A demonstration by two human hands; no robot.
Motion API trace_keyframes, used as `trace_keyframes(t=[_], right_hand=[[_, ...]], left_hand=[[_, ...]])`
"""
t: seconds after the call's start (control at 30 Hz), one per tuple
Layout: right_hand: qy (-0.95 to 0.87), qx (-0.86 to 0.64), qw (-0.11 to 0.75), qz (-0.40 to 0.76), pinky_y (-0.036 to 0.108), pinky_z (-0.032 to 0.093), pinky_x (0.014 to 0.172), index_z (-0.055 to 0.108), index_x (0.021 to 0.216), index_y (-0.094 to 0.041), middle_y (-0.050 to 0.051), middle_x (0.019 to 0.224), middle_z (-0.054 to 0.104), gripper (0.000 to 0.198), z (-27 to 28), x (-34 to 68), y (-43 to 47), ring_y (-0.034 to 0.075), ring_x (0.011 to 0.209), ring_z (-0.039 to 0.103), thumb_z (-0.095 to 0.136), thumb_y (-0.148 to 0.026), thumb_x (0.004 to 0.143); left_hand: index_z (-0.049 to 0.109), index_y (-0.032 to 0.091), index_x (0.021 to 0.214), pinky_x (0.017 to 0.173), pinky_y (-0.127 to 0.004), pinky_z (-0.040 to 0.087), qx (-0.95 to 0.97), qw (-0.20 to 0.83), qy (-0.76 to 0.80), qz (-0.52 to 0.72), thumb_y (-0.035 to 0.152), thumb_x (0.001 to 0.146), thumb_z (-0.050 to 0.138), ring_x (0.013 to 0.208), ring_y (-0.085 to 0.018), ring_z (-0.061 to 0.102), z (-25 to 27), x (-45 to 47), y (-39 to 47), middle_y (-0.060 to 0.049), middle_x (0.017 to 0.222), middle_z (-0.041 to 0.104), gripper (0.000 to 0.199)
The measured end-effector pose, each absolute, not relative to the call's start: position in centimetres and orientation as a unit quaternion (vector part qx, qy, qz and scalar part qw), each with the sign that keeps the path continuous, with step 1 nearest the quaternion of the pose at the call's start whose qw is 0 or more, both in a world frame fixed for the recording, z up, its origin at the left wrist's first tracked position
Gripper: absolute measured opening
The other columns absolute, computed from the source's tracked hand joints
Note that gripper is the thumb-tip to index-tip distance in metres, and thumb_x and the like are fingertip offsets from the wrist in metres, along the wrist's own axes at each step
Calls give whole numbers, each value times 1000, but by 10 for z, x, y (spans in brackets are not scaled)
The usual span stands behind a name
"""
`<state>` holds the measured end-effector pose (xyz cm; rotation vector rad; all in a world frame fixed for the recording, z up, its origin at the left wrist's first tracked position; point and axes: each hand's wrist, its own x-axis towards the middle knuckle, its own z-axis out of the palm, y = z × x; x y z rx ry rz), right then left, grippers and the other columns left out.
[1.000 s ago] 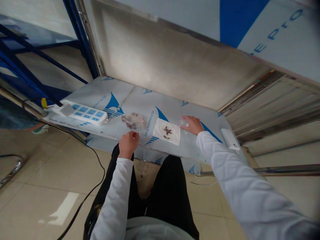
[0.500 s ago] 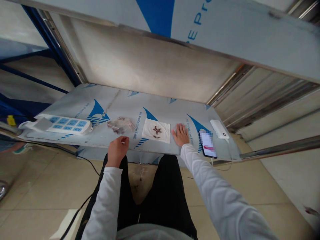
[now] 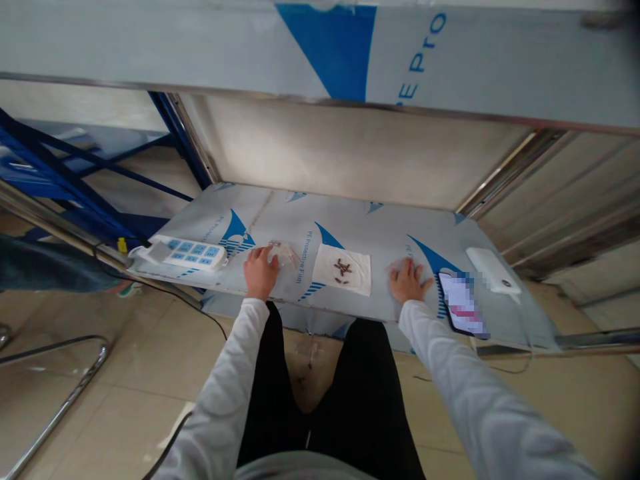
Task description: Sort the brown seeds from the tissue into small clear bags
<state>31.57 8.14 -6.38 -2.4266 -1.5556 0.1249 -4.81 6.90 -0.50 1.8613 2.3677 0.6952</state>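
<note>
My left hand (image 3: 261, 272) rests over the left part of a clear plastic bag (image 3: 287, 255), its fingers bent forward and apart, hiding some of the contents. To the right, a white square cloth or paper (image 3: 325, 267) lies flat with several small dark brown sticks (image 3: 343, 268) on its middle. My right hand (image 3: 409, 282) lies on the shelf between the white square and a phone (image 3: 457, 303), palm down with thumb and fingers spread. A faint clear, pinkish patch shows beside its fingertips; I cannot make out what it is.
A white power strip (image 3: 193, 253) lies at the left of the film-covered shelf (image 3: 280, 213). A white power bank (image 3: 493, 270) with a cable is at the right. An upper shelf (image 3: 200, 47) hangs above. At far left are a person's leg (image 3: 50, 263) and a chair frame (image 3: 70, 393).
My left hand has gone from a closed fist near the shelf's front edge onto the plastic bag. My right hand has shifted away from the white square towards the phone. The view has tilted.
</note>
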Motion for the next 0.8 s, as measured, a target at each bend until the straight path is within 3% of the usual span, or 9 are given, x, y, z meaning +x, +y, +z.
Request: trace_keyframes(t=[0.17, 0.3, 0.5, 0.67, 0.8], right_hand=[[-529, -837, 128, 51, 61, -1, 110, 14, 150, -13, 10, 157, 12, 79, -55, 315, 74, 33, 143, 5, 11, -62, 88], [-551, -818, 161, 36, 58, -1, 111, 8, 150, -11, 13, 157, 0, 80, -40, 311, 68, 31, 144, -1, 11, -62, 89], [-606, -754, 253, 17, 57, 6, 111, 15, 147, -10, 20, 156, -2, 73, -23, 279, 66, 29, 144, -3, 22, -56, 91], [-644, -698, 313, 23, 57, 15, 109, 35, 139, -10, 20, 155, 11, 60, -7, 229, 67, 31, 143, 8, 35, -47, 90], [-658, -615, 422, 104, 46, 32, 106, 59, 116, -13, 20, 138, 46, 39, 13, 186, 63, 28, 131, 40, 42, -34, 89]], left_hand=[[67, 24, 106, 97, -42, 37, 629, 61, 764, 130, 30, 81, 55, 120, -27, 48, -11, -57, 82, -8, 127, 60, 28], [68, 24, 104, 96, -42, 35, 603, 51, 783, 145, 27, 84, 48, 115, -27, 52, -15, -57, 77, -10, 119, 65, 29], [69, 19, 109, 93, -42, 36, 556, 30, 812, 176, 28, 84, 43, 103, -28, 61, -12, -57, 74, -16, 99, 70, 36], [69, 19, 109, 91, -41, 38, 539, 6, 817, 204, 31, 88, 40, 99, -27, 63, 1, -61, 70, -15, 96, 71, 37], [68, 18, 109, 92, -38, 40, 514, -16, 788, 340, 35, 91, 39, 100, -25, 63, 20, -60, 60, -13, 100, 71, 38]])
